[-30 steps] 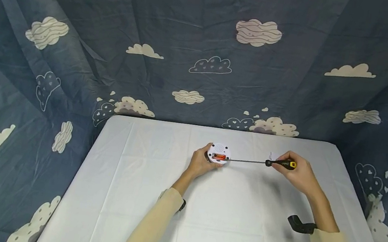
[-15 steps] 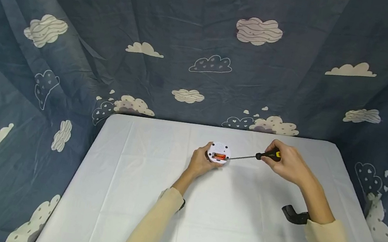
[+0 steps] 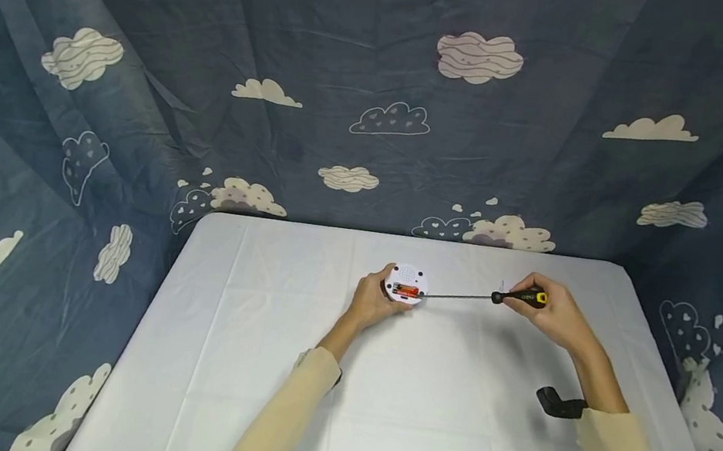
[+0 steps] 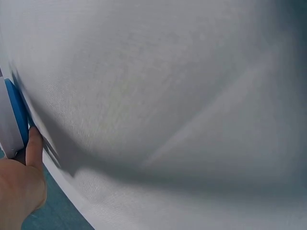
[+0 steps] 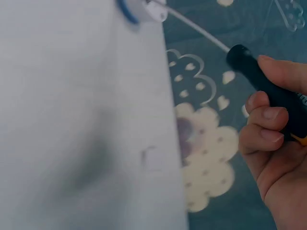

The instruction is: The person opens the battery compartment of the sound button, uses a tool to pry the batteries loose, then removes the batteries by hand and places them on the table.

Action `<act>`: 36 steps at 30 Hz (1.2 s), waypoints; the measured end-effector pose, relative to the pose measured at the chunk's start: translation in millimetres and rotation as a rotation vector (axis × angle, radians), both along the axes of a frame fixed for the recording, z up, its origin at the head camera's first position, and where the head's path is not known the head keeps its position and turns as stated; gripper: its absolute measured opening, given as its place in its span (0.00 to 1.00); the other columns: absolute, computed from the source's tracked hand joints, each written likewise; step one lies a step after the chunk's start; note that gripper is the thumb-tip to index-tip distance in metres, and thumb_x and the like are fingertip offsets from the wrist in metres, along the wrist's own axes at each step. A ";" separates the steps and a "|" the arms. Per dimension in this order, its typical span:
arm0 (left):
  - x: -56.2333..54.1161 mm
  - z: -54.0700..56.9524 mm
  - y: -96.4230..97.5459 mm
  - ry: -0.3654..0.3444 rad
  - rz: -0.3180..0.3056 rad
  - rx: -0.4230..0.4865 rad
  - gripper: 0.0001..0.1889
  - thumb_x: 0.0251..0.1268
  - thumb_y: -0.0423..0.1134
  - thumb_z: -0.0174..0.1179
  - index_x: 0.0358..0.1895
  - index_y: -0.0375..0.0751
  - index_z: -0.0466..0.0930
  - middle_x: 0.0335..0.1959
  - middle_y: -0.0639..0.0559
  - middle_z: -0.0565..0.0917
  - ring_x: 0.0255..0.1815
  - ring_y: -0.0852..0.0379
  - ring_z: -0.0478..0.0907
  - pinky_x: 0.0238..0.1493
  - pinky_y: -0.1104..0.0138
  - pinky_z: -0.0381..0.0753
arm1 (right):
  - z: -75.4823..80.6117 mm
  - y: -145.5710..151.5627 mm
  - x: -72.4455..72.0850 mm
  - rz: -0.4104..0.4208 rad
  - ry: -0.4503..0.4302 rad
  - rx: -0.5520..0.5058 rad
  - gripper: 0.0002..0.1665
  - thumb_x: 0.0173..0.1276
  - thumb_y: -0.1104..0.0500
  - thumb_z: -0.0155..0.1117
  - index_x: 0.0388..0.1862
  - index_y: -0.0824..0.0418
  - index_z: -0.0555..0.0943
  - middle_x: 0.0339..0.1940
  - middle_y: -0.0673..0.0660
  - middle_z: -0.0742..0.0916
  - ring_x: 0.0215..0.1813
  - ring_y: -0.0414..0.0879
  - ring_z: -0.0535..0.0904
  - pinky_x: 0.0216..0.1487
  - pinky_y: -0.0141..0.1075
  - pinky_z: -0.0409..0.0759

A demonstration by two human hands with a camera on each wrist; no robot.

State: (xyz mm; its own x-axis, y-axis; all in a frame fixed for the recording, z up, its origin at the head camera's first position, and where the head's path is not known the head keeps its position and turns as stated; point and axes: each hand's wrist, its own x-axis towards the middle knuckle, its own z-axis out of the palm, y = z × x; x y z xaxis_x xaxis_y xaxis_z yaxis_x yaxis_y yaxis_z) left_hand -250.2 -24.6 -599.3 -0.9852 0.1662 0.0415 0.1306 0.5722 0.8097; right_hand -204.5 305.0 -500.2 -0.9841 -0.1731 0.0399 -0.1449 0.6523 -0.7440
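In the head view my left hand (image 3: 372, 303) grips a small round white device (image 3: 407, 272) by its edge, its underside turned up. Red batteries (image 3: 405, 290) show in the open battery compartment. The device has a blue band (image 4: 17, 110) in the left wrist view. My right hand (image 3: 560, 317) holds a screwdriver (image 3: 536, 298) with a black and yellow handle, fingers curled round it. Its long shaft points left, and the tip sits right at the compartment's right end, overlapping the batteries' edge.
The white-covered table (image 3: 407, 388) reaches back to a dark blue cloud-patterned curtain (image 3: 333, 42). A small pale square piece (image 5: 154, 159) lies on the cloth near its far edge. A black wrist mount (image 3: 561, 405) sticks out from the right wrist.
My right hand swung left and up with the screwdriver, then back to the right, so the shaft lies flatter again. The left hand and the device hold almost still.
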 end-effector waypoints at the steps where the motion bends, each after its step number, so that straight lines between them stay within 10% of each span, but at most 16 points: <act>1: -0.4 0.3 -0.2 0.001 -0.002 -0.001 0.52 0.47 0.43 0.84 0.77 0.34 0.67 0.69 0.36 0.79 0.72 0.44 0.77 0.75 0.57 0.75 | -5.1 3.0 0.6 -0.008 -0.005 -0.016 0.16 0.69 0.58 0.74 0.47 0.67 0.80 0.46 0.65 0.84 0.37 0.43 0.78 0.35 0.29 0.80; 22: -0.3 -2.5 -2.6 0.021 -0.027 0.056 0.48 0.49 0.41 0.83 0.75 0.35 0.69 0.67 0.40 0.82 0.68 0.48 0.80 0.72 0.60 0.78 | -65.9 22.5 16.4 -0.140 -0.168 -0.255 0.21 0.73 0.50 0.70 0.50 0.67 0.79 0.24 0.46 0.79 0.24 0.40 0.71 0.24 0.38 0.72; 36: 1.2 -4.8 -0.4 0.059 -0.017 0.044 0.47 0.46 0.43 0.84 0.73 0.41 0.72 0.68 0.45 0.81 0.71 0.49 0.78 0.74 0.57 0.76 | 34.8 -28.4 12.6 0.048 0.127 0.170 0.14 0.66 0.60 0.75 0.44 0.63 0.80 0.42 0.65 0.89 0.41 0.54 0.84 0.39 0.33 0.80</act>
